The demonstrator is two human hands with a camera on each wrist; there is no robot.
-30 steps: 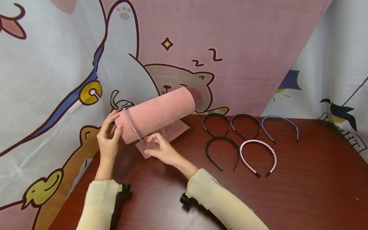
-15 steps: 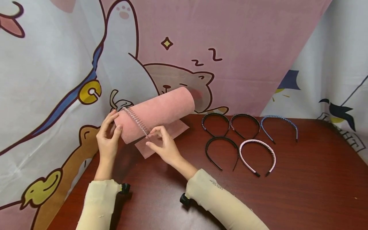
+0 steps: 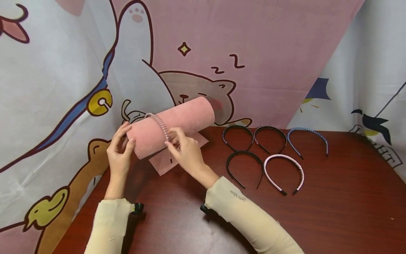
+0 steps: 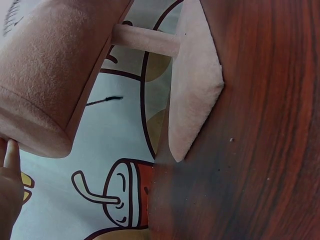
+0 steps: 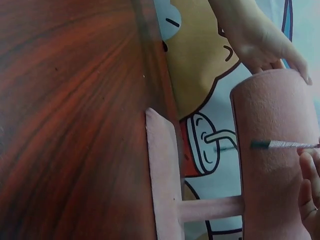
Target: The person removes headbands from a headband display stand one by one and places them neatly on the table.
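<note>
A pink plush headband stand (image 3: 190, 114), a thick padded roll on a short post above a flat base (image 4: 195, 85), stands at the back left of the table. Its left end is held by my left hand (image 3: 118, 155), thumb in front and fingers over the rim. A clear, glittery toothed headband (image 3: 159, 121) arches over the roll, left of its middle. My right hand (image 3: 189, 153) pinches this headband's near arm between thumb and fingers. One dark tip of the headband hangs below the pinch, in front of the roll in the right wrist view.
Several headbands lie on the dark red wooden table (image 3: 349, 197) to the right: dark ones, a black toothed headband (image 3: 245, 152), a blue headband (image 3: 309, 130) and a pink-white headband (image 3: 284, 156). A cartoon-printed cloth (image 3: 269, 53) hangs behind and to the left.
The glittery headband has slid right along the roll, away from the left end. My right hand has moved up and right with it, now pinching its arm. My left hand has stayed put.
</note>
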